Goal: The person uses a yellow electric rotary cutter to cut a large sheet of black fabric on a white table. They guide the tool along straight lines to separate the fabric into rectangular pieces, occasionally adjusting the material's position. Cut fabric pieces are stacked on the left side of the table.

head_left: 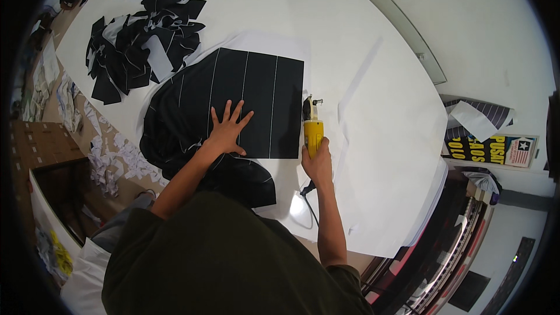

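Note:
A black fabric piece [274, 81] with thin white lines lies over white paper [245, 39], bunched into folds toward its left. My left hand [227, 131] rests on it with fingers spread. My right hand [317, 163] grips the body of a yellow electric cutting tool [313, 131]. The tool's metal head sits beside the fabric's right edge; I cannot tell whether they touch. A dark cord [309, 207] trails from the tool's rear down toward the table's near edge.
A heap of black and white cut pieces [140, 46] lies on the white table [396, 140] at back left. Paper scraps [105, 163] and cardboard [52, 140] lie off the left edge. A large roller machine [443, 239] stands at right, below a hanging striped piece [496, 114].

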The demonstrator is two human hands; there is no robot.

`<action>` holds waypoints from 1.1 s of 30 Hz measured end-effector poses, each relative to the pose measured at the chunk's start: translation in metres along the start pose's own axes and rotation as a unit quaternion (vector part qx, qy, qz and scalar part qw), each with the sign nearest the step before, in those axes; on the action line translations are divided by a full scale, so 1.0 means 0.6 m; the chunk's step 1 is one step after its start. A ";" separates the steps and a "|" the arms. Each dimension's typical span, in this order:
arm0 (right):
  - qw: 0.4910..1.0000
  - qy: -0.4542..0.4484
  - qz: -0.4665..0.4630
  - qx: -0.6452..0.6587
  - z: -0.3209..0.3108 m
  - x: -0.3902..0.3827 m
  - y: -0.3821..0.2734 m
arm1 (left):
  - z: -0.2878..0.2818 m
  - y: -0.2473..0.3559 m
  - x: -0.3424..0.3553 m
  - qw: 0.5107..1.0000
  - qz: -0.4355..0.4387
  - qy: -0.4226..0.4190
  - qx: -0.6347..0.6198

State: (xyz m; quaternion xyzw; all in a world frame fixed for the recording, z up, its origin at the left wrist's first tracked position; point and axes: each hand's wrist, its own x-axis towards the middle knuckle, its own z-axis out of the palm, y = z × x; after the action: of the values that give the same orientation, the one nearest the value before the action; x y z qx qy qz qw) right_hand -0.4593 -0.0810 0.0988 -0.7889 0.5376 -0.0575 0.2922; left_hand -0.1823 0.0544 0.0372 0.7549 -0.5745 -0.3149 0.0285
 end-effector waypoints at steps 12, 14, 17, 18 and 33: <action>0.999 0.013 -0.018 -0.046 0.005 0.136 -0.035 | -0.002 -0.003 -0.001 1.000 0.004 0.008 -0.010; 0.999 0.007 -0.014 -0.047 0.003 0.156 -0.045 | -0.003 -0.003 -0.001 1.000 0.000 0.005 -0.008; 0.999 0.011 -0.019 -0.040 0.002 0.185 -0.049 | -0.003 -0.001 0.000 1.000 -0.004 0.002 -0.005; 0.999 0.012 -0.022 -0.039 0.003 0.195 -0.050 | -0.004 -0.001 0.000 1.000 -0.005 0.001 -0.004; 0.996 0.043 -0.060 -0.040 0.011 0.414 -0.093 | -0.009 0.007 -0.014 1.000 0.006 0.027 0.013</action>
State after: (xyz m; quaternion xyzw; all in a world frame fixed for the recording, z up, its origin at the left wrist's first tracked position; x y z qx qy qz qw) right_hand -0.3079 -0.2832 0.0672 -0.8278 0.5031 -0.0871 0.2326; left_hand -0.1843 0.0586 0.0471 0.7600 -0.5821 -0.2868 0.0366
